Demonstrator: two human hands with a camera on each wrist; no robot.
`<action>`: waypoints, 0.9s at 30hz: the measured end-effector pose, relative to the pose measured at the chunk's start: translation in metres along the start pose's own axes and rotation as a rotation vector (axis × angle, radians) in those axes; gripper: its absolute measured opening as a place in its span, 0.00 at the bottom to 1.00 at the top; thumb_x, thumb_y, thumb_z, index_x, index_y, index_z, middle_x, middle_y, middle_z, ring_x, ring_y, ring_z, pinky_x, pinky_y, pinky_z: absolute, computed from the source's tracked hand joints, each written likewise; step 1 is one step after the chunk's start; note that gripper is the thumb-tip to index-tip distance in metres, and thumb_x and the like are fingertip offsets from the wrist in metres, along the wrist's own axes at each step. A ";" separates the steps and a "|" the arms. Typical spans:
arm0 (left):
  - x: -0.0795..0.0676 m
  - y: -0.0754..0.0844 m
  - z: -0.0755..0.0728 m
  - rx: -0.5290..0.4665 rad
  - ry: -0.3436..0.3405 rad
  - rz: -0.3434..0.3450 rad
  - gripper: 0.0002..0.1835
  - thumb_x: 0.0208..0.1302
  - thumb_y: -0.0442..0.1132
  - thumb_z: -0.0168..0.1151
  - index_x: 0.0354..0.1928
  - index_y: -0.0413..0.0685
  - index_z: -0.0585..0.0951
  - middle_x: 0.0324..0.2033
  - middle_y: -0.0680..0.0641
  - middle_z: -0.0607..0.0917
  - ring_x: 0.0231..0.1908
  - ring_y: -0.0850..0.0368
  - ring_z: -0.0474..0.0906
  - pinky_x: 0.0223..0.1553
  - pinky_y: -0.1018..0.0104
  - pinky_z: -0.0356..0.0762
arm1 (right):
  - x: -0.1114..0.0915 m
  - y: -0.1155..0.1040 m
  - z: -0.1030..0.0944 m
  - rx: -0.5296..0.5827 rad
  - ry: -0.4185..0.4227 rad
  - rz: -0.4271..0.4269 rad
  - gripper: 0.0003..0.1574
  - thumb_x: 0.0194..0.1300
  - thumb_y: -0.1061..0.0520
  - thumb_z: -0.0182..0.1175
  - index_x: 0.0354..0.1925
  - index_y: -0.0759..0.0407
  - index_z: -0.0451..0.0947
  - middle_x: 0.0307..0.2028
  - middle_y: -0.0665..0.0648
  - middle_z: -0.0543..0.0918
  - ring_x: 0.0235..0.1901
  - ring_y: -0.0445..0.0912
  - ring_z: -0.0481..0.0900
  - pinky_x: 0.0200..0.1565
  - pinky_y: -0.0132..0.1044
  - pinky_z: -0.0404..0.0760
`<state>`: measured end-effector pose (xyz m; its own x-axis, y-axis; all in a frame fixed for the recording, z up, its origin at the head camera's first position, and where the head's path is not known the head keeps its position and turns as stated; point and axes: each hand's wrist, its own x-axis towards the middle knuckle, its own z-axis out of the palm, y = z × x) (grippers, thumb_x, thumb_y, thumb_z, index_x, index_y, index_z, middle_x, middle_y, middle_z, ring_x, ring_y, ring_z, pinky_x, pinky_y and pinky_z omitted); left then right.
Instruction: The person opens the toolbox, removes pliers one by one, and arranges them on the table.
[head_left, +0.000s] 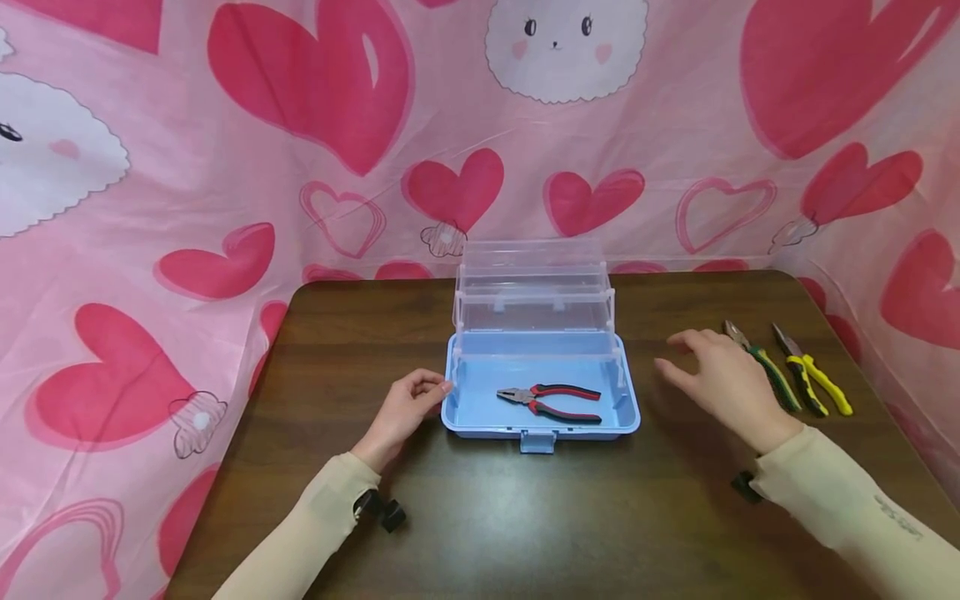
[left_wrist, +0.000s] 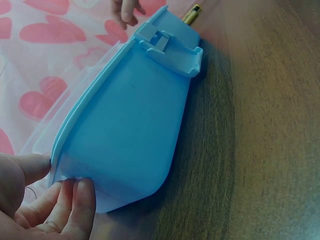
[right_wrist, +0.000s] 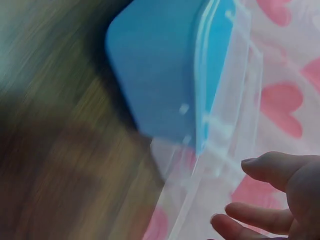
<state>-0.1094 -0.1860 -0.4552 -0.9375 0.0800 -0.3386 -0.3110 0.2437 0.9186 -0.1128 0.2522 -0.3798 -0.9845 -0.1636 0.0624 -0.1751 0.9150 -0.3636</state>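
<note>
A light blue toolbox (head_left: 540, 433) stands on the table with its clear lid and trays (head_left: 534, 283) raised at the back. Combination pliers (head_left: 551, 403) with red and black handles lie inside on the bottom. My left hand (head_left: 405, 408) pinches the box's left rim, thumb on the edge and fingertips beneath it, as the left wrist view shows. To the right of the box my right hand (head_left: 723, 383) hovers with fingers spread and holds nothing. Beside it lie green-handled pliers (head_left: 776, 379), partly hidden by the hand, and long-nose pliers (head_left: 813, 375) with yellow and black handles.
The brown wooden table (head_left: 480, 533) runs back to a pink heart-patterned cloth (head_left: 262, 192) that hangs behind it and at both sides. From the front of the toolbox sticks out its blue latch (left_wrist: 175, 55), folded down.
</note>
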 end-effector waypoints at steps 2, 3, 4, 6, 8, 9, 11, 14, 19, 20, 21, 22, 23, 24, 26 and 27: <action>0.001 0.000 0.000 -0.003 0.001 0.003 0.17 0.73 0.43 0.67 0.54 0.38 0.81 0.43 0.41 0.86 0.40 0.54 0.82 0.53 0.55 0.85 | 0.001 -0.010 0.000 0.010 -0.004 -0.021 0.29 0.68 0.47 0.71 0.57 0.67 0.80 0.52 0.72 0.83 0.50 0.67 0.80 0.48 0.67 0.80; 0.001 0.000 0.000 -0.005 0.002 0.006 0.17 0.73 0.43 0.67 0.54 0.38 0.81 0.43 0.41 0.86 0.40 0.54 0.82 0.53 0.55 0.85 | 0.001 -0.015 -0.001 0.017 -0.008 -0.029 0.29 0.67 0.48 0.71 0.57 0.67 0.80 0.52 0.72 0.83 0.50 0.66 0.80 0.49 0.67 0.80; 0.002 0.001 0.000 -0.006 0.002 0.009 0.17 0.73 0.43 0.67 0.54 0.38 0.81 0.42 0.41 0.86 0.40 0.55 0.82 0.53 0.55 0.85 | 0.001 -0.019 0.000 0.024 -0.012 -0.038 0.29 0.67 0.48 0.72 0.56 0.66 0.80 0.51 0.71 0.83 0.50 0.66 0.80 0.49 0.66 0.80; 0.002 0.001 0.001 -0.007 0.002 0.016 0.17 0.73 0.43 0.67 0.54 0.37 0.81 0.42 0.41 0.86 0.39 0.55 0.82 0.52 0.56 0.85 | 0.003 -0.028 0.001 0.033 -0.025 -0.059 0.28 0.66 0.49 0.72 0.56 0.66 0.80 0.50 0.70 0.84 0.49 0.64 0.81 0.49 0.64 0.82; 0.003 0.001 0.001 -0.008 0.005 0.019 0.16 0.73 0.42 0.67 0.53 0.37 0.81 0.41 0.42 0.86 0.39 0.56 0.82 0.51 0.58 0.85 | 0.004 -0.034 0.003 0.036 -0.027 -0.086 0.27 0.66 0.50 0.73 0.55 0.65 0.81 0.49 0.68 0.84 0.48 0.63 0.82 0.47 0.62 0.83; 0.003 0.001 0.001 -0.007 0.005 0.021 0.16 0.73 0.42 0.67 0.53 0.37 0.81 0.41 0.42 0.86 0.39 0.56 0.82 0.50 0.59 0.85 | 0.005 -0.038 0.004 0.043 -0.034 -0.098 0.27 0.66 0.50 0.73 0.55 0.65 0.81 0.49 0.67 0.84 0.48 0.62 0.82 0.47 0.62 0.84; 0.003 0.002 0.001 -0.006 0.005 0.021 0.16 0.73 0.42 0.67 0.53 0.37 0.81 0.40 0.42 0.86 0.38 0.56 0.82 0.49 0.60 0.85 | 0.006 -0.044 0.007 0.047 -0.039 -0.130 0.26 0.65 0.50 0.74 0.55 0.65 0.82 0.47 0.66 0.85 0.45 0.60 0.84 0.45 0.59 0.85; 0.003 0.002 0.001 -0.005 0.000 0.017 0.16 0.73 0.42 0.67 0.53 0.37 0.81 0.41 0.42 0.86 0.39 0.55 0.81 0.50 0.60 0.85 | 0.007 -0.052 0.014 0.050 -0.058 -0.170 0.25 0.63 0.50 0.75 0.53 0.63 0.84 0.45 0.63 0.86 0.40 0.56 0.85 0.42 0.54 0.87; 0.000 0.002 0.000 0.002 -0.005 0.011 0.18 0.73 0.44 0.67 0.54 0.38 0.81 0.43 0.41 0.86 0.40 0.55 0.82 0.52 0.58 0.85 | 0.009 -0.061 0.029 0.063 -0.117 -0.259 0.22 0.63 0.51 0.75 0.52 0.60 0.85 0.43 0.60 0.87 0.40 0.54 0.85 0.42 0.52 0.86; 0.000 0.003 0.000 0.002 -0.005 0.010 0.18 0.73 0.44 0.67 0.54 0.38 0.81 0.43 0.41 0.86 0.40 0.55 0.82 0.53 0.57 0.85 | 0.009 -0.062 0.033 0.067 -0.127 -0.278 0.22 0.63 0.51 0.75 0.51 0.60 0.85 0.44 0.60 0.87 0.41 0.54 0.86 0.43 0.53 0.86; 0.000 0.003 -0.001 0.003 -0.005 0.011 0.18 0.73 0.44 0.67 0.55 0.38 0.81 0.43 0.41 0.86 0.40 0.54 0.82 0.53 0.57 0.85 | 0.010 -0.063 0.036 0.071 -0.138 -0.293 0.21 0.63 0.52 0.75 0.51 0.60 0.85 0.44 0.60 0.87 0.42 0.54 0.85 0.44 0.53 0.86; -0.001 0.003 -0.001 0.006 -0.005 0.011 0.18 0.73 0.44 0.67 0.55 0.38 0.81 0.43 0.41 0.86 0.40 0.54 0.82 0.53 0.56 0.85 | 0.010 -0.063 0.039 0.071 -0.147 -0.304 0.21 0.63 0.52 0.75 0.51 0.60 0.86 0.44 0.60 0.87 0.42 0.55 0.85 0.45 0.53 0.86; -0.001 0.003 -0.001 0.007 -0.004 0.011 0.18 0.73 0.45 0.67 0.55 0.38 0.81 0.43 0.41 0.86 0.40 0.54 0.82 0.53 0.56 0.85 | 0.011 -0.064 0.042 0.068 -0.156 -0.313 0.21 0.63 0.51 0.75 0.51 0.60 0.86 0.44 0.60 0.87 0.42 0.54 0.85 0.45 0.53 0.86; -0.001 0.003 -0.001 0.007 -0.005 0.011 0.18 0.73 0.44 0.67 0.55 0.38 0.81 0.42 0.41 0.86 0.40 0.54 0.81 0.54 0.55 0.85 | 0.011 -0.065 0.045 0.067 -0.165 -0.317 0.21 0.63 0.51 0.75 0.51 0.60 0.86 0.44 0.60 0.87 0.41 0.54 0.85 0.45 0.53 0.86; 0.000 0.003 -0.001 0.006 -0.003 0.010 0.18 0.73 0.44 0.67 0.54 0.38 0.81 0.42 0.41 0.86 0.40 0.55 0.81 0.54 0.54 0.85 | 0.012 -0.066 0.050 0.059 -0.179 -0.316 0.22 0.62 0.51 0.76 0.51 0.60 0.86 0.44 0.60 0.87 0.41 0.53 0.84 0.45 0.52 0.86; 0.000 0.003 -0.001 0.006 -0.002 0.010 0.18 0.73 0.44 0.67 0.54 0.38 0.81 0.42 0.42 0.86 0.40 0.55 0.81 0.54 0.54 0.85 | 0.013 -0.067 0.052 0.054 -0.185 -0.317 0.23 0.62 0.50 0.76 0.51 0.60 0.86 0.44 0.59 0.86 0.41 0.53 0.84 0.44 0.52 0.86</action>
<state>-0.1102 -0.1858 -0.4521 -0.9400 0.0848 -0.3304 -0.3012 0.2485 0.9206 -0.1137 0.1692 -0.4032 -0.8635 -0.5042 0.0127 -0.4662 0.7882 -0.4019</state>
